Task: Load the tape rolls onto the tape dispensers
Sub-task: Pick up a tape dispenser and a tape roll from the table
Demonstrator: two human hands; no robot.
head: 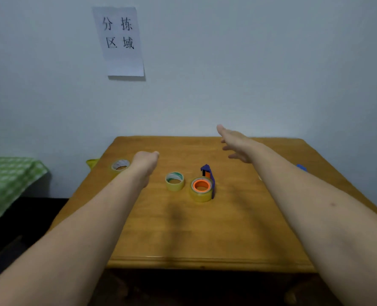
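Observation:
On the wooden table (205,228) a yellowish tape roll sits around the orange hub of a blue tape dispenser (205,184). A loose yellowish roll (175,181) lies flat just left of it. Another loose roll (120,166) lies near the table's left edge, partly behind my left forearm. My left hand (146,163) hovers between these two loose rolls, fingers curled downward and hidden, holding nothing that I can see. My right hand (235,143) is stretched out over the far part of the table, fingers apart and empty. A blue object (301,167), mostly hidden, pokes out behind my right forearm.
A wall with a paper sign (120,40) stands right behind the table. A green checked cloth (8,180) covers something at the left. A yellow scrap (92,163) shows by the table's far left corner. Dark floor lies below the front edge.

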